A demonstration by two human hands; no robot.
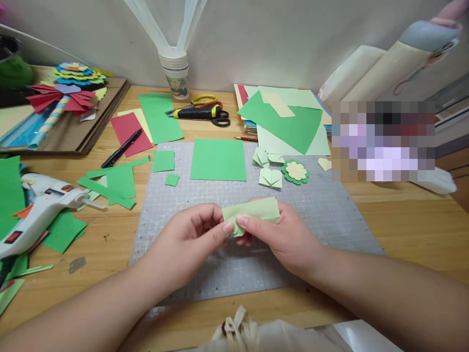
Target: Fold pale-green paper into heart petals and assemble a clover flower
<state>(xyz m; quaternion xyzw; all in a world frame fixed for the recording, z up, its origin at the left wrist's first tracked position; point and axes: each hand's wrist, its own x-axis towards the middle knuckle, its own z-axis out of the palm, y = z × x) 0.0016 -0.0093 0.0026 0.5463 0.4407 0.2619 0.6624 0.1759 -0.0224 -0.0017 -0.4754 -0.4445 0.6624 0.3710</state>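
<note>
Both hands hold a pale green folded paper (258,210) above the grey cutting mat (176,274). My left hand (194,239) pinches its lower left corner between thumb and fingers. My right hand (286,234) grips it from the right, thumb pressed on the front near the lower left and fingers behind. Beyond the hands lie a green paper square (219,160) and a smaller green square (163,161). Several folded pale green pieces, one a folded heart (270,178), rest on the mat beside a green and cream paper flower (296,172).
At left are a white glue gun (44,205) and green paper scraps (120,183). A black pen (121,148) lies on red paper. Behind the mat are a utility knife (198,111), scissors (221,119), stacked paper cups (177,78) and a pile of coloured sheets (286,122).
</note>
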